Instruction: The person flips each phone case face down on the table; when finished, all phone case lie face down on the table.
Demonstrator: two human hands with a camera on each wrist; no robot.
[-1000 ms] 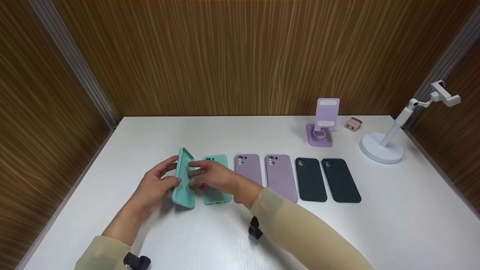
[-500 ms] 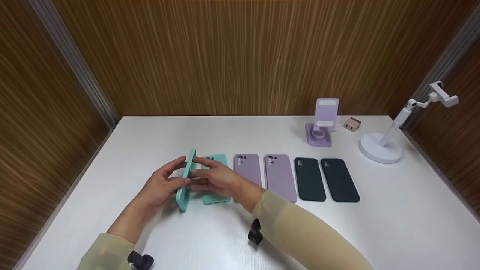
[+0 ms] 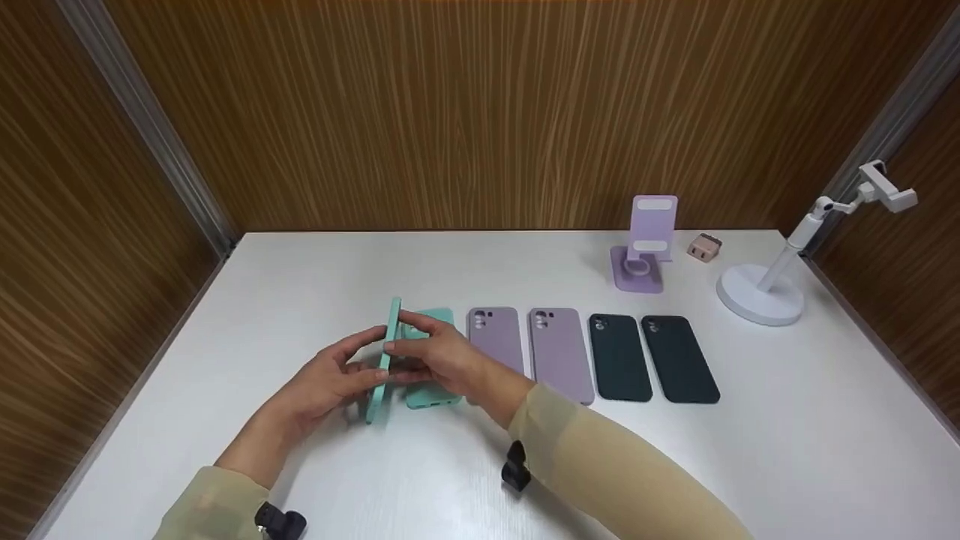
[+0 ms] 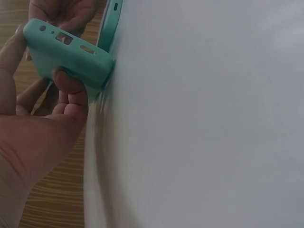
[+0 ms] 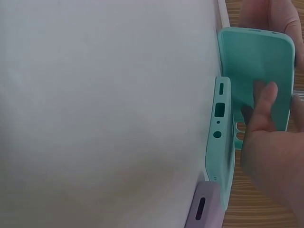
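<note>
A mint green phone case [image 3: 393, 321] stands tilted up on its long side, edge-on in the head view. My left hand [image 3: 319, 386] holds it from the left, thumb and fingers spread along it. My right hand [image 3: 454, 356] grips it from the right, one fingertip over its upper edge; in the right wrist view the thumb [image 5: 266, 102] lies against its hollow inner face. The bottom end of the case [image 4: 71, 59], with its port holes, shows in the left wrist view. A second mint green phone case [image 3: 433, 394] lies just right of it, partly covered by my right hand.
Continuing the row rightward lie two lilac phone cases [image 3: 561, 356] and two dark green phone cases [image 3: 621, 358]. Behind them stand a purple phone stand [image 3: 652, 225], a pink charger plug [image 3: 704, 247] and a white phone holder [image 3: 761, 295]. Wood-grain panels [image 3: 480, 112] enclose the white table [image 3: 322, 270].
The held case has turned from showing its hollow inside to edge-on and shifted slightly right. My left hand moved right with it; my right fingertip now lies over its edge.
</note>
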